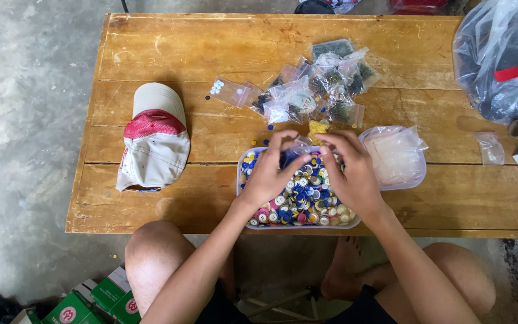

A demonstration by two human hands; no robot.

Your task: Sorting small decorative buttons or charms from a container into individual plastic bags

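Observation:
A clear tray (242, 174) full of several mixed buttons, mostly blue, white and pink, sits at the near edge of a wooden table (199, 54). Both my hands hover over it. My left hand (271, 171) and my right hand (352, 174) pinch a small clear plastic bag (300, 144) between their fingertips above the tray's far side. A pile of small filled zip bags (316, 87) lies just beyond the tray. A yellow bit (318, 127) lies next to the fingers.
A beige and red cap (154, 138) lies left of the tray. A clear tub of empty bags (397, 156) stands at its right. A large plastic bag (499, 57) fills the far right corner; green boxes (100, 300) lie on the floor.

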